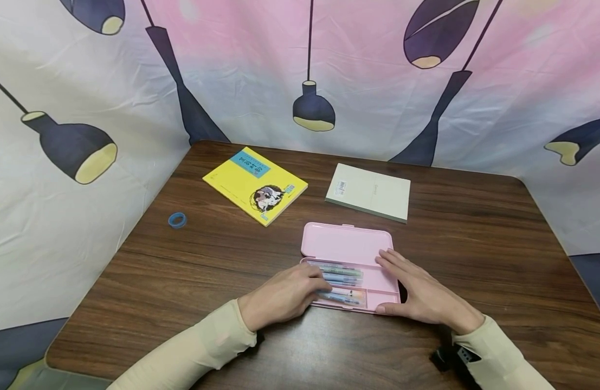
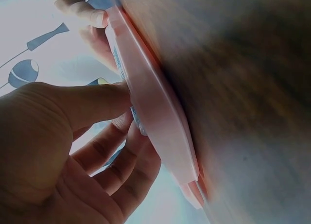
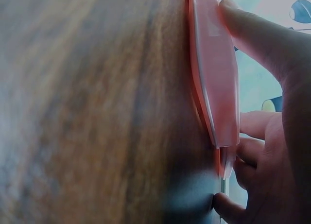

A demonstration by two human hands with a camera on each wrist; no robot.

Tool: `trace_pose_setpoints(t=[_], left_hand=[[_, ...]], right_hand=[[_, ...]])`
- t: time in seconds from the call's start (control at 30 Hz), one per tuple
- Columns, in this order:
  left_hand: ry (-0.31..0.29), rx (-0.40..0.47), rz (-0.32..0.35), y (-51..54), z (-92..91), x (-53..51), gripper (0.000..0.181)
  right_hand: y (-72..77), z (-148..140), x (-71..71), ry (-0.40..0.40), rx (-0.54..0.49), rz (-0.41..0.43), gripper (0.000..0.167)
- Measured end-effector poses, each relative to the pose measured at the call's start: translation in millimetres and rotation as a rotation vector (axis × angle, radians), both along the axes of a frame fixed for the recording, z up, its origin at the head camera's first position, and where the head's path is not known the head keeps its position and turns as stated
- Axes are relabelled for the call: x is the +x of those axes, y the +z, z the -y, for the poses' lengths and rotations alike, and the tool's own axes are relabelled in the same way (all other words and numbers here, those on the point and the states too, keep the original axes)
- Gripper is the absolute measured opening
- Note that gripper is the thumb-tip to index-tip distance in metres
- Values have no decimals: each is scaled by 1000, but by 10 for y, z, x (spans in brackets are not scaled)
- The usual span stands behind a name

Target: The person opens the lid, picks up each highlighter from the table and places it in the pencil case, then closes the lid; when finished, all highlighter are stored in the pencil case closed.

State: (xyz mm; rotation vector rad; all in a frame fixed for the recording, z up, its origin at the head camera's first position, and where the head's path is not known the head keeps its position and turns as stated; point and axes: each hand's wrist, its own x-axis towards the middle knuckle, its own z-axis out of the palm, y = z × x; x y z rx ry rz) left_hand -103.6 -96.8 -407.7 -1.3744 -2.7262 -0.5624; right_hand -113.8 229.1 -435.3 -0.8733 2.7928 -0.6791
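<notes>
A pink pencil case lies on the table with its lid folded back. Several pens in pale blue, green and clear plastic lie in its compartments. Over the case's left end, my left hand reaches in, and its curled thumb and fingers pinch a pen at the front compartment. The pen's clear bluish end shows beside the fingers in the left wrist view; the fingertips are partly hidden. At the right end, my right hand rests thumb on the front edge and its fairly straight fingers on the lid's right side.
A yellow book lies at the back left, and a pale cream notebook behind the case. A blue tape roll sits near the left edge of the wooden table. A patterned cloth hangs behind.
</notes>
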Motion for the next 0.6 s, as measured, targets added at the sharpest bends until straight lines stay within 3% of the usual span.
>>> trace_pose_setpoints(t=[0.6], left_hand=[[12,34,0,71,22,-21,18]], right_hand=[[12,12,-4,-18,11,28,105]])
